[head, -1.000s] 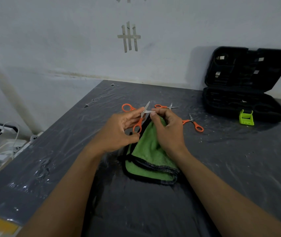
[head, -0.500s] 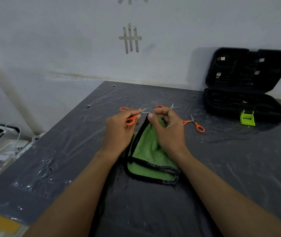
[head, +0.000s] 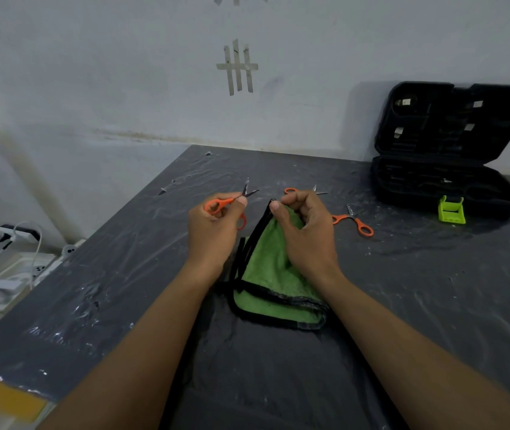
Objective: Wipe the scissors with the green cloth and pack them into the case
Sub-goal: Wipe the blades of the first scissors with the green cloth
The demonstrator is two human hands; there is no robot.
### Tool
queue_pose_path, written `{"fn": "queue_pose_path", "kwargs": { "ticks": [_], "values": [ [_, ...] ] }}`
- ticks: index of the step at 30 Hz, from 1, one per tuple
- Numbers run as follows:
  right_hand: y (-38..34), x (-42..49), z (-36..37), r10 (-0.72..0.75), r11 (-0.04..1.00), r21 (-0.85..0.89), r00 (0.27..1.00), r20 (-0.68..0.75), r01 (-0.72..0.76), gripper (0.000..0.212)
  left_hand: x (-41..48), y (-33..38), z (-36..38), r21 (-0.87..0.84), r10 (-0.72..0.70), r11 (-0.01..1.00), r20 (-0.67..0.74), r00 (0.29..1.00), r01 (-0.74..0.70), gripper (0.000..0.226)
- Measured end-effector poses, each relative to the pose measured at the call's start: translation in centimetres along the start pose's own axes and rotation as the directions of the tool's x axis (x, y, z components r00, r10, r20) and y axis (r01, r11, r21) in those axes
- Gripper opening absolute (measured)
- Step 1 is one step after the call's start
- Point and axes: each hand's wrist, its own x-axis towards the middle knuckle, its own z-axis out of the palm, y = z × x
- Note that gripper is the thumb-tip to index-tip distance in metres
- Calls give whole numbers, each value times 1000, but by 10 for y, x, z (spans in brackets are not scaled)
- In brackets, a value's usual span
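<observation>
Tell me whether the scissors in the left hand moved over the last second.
Yes. The held scissors in the left hand shifted left, off the tip of the green cloth, judged against the wall tape, which stays put in view.

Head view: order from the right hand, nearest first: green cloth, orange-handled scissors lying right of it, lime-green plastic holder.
1. Green cloth: pinched by the right hand.
2. Orange-handled scissors: lying just to its right.
3. Lime-green plastic holder: far right.

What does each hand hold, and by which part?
Left hand grips orange scissors by the handles; right hand pinches the green cloth at its top corner.
</observation>
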Motion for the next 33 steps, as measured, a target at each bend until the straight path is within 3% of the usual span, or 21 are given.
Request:
{"fn": "queue_pose_path", "kwargs": {
  "ticks": [9,15,18,22,33],
  "values": [
    [0,-2,-1,-29,992,-120,997,66,37,4,1,-2,2,-122,-230,962,108,967,242,14],
    [1,-2,0,-63,989,-126,995,78,73,14,-5,0,3,-106,-183,974,145,972,199,9],
    [2,-1,1,-89,981,-166,993,78,101,7,-9,2,6,-81,-129,986,168,977,144,8],
    [2,-1,1,-129,966,-214,988,84,144,11,-8,-2,9,-93,-97,990,124,987,109,11],
    [2,-3,3,-119,947,-299,993,21,120,5,-8,-3,11,-240,-196,941,186,963,238,9]
  ]
}}
